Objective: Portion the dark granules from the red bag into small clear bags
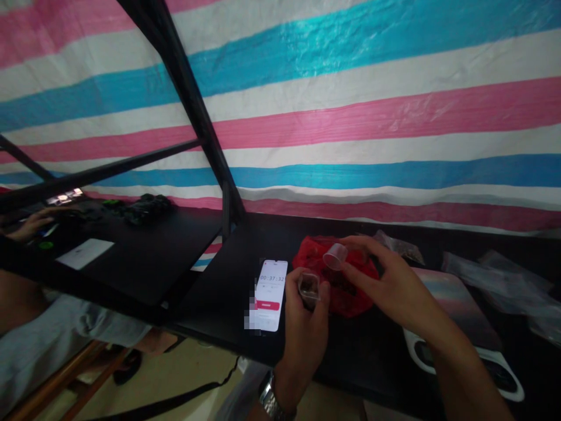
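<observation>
My left hand [307, 321], with a metal watch [269, 397] at the wrist, is closed around a small clear plastic container [309, 286] that has dark brownish contents. Between the thumb and fingers of my right hand [381, 275] is a small translucent plastic cup [335, 257], tilted on its side just above and to the right of the container. Behind both hands lies a red plastic bag [313, 248] spread on the black table; dark bits show inside it, partly hidden by my hands.
A phone [272, 295] showing a running timer lies left of my hands. Under my right forearm is a kitchen scale [460, 310]. Clear plastic bags [499, 280] and a filled bag [401, 245] lie farther right and back. A seated person [79, 327] is at the left table.
</observation>
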`<state>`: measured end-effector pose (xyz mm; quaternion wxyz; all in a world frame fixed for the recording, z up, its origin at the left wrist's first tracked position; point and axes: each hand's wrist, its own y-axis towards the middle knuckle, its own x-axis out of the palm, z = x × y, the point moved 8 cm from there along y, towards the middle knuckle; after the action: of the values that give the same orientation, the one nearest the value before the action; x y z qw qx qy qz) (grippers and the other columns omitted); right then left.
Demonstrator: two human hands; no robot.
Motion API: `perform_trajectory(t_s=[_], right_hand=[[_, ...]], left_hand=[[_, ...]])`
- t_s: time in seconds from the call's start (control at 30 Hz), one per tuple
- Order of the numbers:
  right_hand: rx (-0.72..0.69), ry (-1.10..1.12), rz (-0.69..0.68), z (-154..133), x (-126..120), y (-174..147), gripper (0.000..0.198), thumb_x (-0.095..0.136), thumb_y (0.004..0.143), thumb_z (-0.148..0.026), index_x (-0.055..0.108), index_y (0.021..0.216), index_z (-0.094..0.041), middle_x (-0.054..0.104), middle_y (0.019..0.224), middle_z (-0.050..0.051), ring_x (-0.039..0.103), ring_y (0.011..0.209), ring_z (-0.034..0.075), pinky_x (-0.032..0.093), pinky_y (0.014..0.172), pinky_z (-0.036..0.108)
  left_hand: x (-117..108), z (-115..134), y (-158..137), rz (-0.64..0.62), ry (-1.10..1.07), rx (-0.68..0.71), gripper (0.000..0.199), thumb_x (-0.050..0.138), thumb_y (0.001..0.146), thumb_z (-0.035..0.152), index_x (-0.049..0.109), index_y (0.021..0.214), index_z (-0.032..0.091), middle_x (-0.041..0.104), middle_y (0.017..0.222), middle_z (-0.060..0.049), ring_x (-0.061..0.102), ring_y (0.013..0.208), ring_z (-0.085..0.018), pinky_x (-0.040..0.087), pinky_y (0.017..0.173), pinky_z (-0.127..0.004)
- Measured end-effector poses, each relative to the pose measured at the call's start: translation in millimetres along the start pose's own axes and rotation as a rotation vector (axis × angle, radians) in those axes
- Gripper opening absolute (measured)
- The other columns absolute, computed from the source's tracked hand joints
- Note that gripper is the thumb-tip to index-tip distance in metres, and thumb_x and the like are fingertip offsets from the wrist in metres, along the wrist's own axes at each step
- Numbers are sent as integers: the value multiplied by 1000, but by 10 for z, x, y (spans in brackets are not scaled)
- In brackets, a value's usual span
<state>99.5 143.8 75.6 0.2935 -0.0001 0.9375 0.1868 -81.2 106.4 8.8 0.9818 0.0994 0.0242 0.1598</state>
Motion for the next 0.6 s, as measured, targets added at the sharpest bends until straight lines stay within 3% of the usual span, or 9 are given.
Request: perform_trajectory(t_s=[0.13,0.27,0.37,0.6], right_hand=[[57,-338,-79,223,146,37,25,70,91,-28,76,114,-27,80,122,8,70,116,36,44,104,57],[72,-571,-86,284,343,67,23,68,91,-22,76,112,-25,80,123,10,68,118,37,42,98,52],[55,-584,-59,247,481,99,23,65,95,-21,75,115,-23,79,125,11,65,123,35,40,98,49],[91,-466,-210,245,669,117,19,66,94,-19,75,110,-22,81,117,8,68,113,31,37,98,45]], left_hand=[[-181,15,16,143,-40,-12,23,66,96,36,54,111,24,58,92,0,60,80,-17,51,74,-29],[-200,-35,20,138,45,-48,12,64,91,26,53,97,24,52,84,2,55,73,-16,48,69,-28],[-133,-71,32,74,81,-53,7,60,93,24,55,97,24,54,86,1,56,77,-17,48,73,-30],[-18,-148,91,-2,20,-108,6,59,92,24,55,97,23,55,86,1,56,78,-18,47,74,-30]])
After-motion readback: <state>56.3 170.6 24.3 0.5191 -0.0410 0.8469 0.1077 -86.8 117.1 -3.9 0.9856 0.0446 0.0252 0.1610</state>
